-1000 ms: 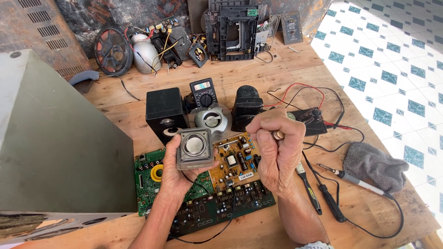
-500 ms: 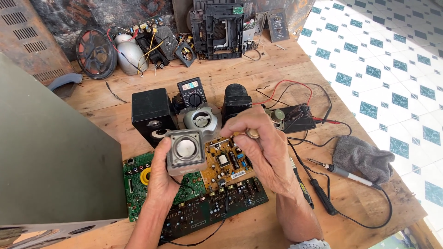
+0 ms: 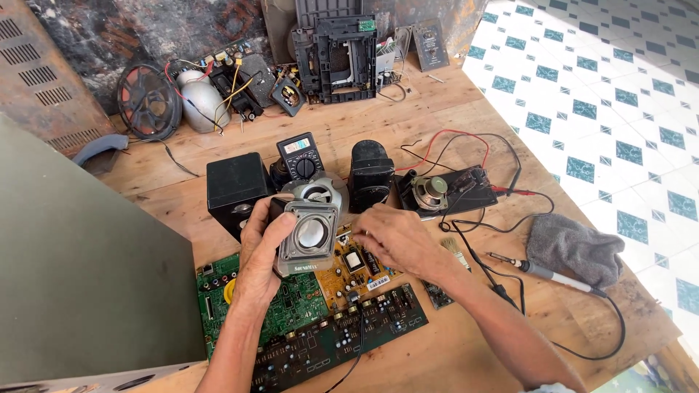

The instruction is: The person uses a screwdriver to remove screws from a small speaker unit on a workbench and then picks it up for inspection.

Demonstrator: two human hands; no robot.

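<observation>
My left hand (image 3: 263,255) grips a small square speaker driver (image 3: 309,236), lifted over the green circuit board (image 3: 291,306) near the counter's (image 3: 466,116) front edge. My right hand (image 3: 397,236) rests beside it on the orange board (image 3: 357,266), fingers curled; I cannot tell whether it pinches anything.

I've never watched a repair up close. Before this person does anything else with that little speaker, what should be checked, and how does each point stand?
1. Left hand has a firm grip on the small speaker: ok, fingers wrap its frame.
2. Speaker held clear above the circuit boards: ok.
3. Right hand free of tools: cannot tell, fingertips are hidden.
4. Soldering iron out of the way: ok, lying on the table beside the grey cloth.
5. Loose red and black wires away from the hands: ok.
</observation>
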